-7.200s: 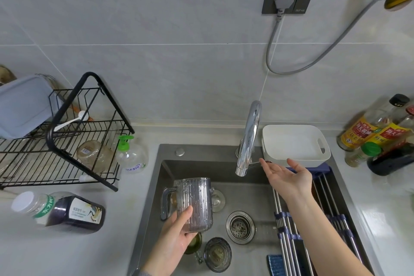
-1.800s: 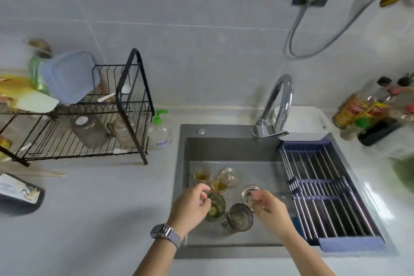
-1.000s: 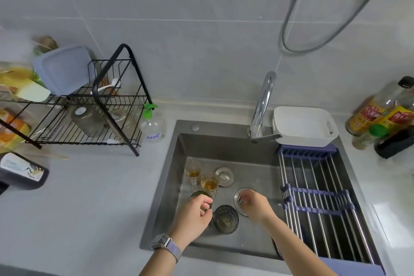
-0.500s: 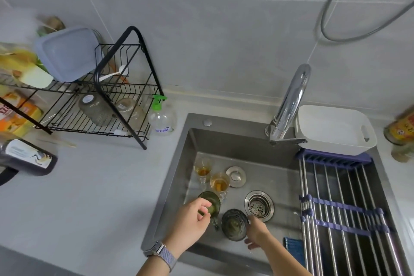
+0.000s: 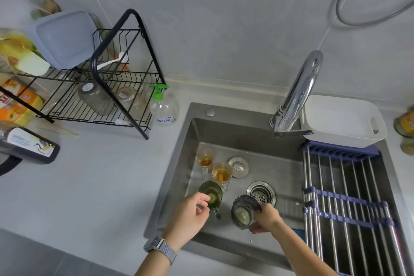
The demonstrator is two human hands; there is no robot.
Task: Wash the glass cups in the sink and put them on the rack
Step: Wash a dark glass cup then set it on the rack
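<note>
In the steel sink (image 5: 186, 141) my right hand (image 5: 266, 218) grips a dark ribbed glass cup (image 5: 244, 210) from its right side, tilted toward me. My left hand (image 5: 190, 215) hovers with loosely curled fingers beside a green glass cup (image 5: 211, 192) and holds nothing. Two small clear cups with amber liquid (image 5: 205, 159) (image 5: 221, 173) stand further back in the sink. The black wire rack (image 5: 107, 87) on the left counter holds a ribbed glass mug (image 5: 96, 98) and a clear glass (image 5: 131, 101) lying on its lower shelf.
A chrome tap (image 5: 298, 94) rises behind the sink, with a white tub (image 5: 340, 119) to its right. A roll-up drying mat (image 5: 349, 204) covers the sink's right part. The drain strainer (image 5: 261, 192), its plug (image 5: 238, 167) and a soap bottle (image 5: 162, 110) are nearby.
My right hand has closed round the dark ribbed cup and tipped it up off the sink floor. My left hand stays beside the green cup.
</note>
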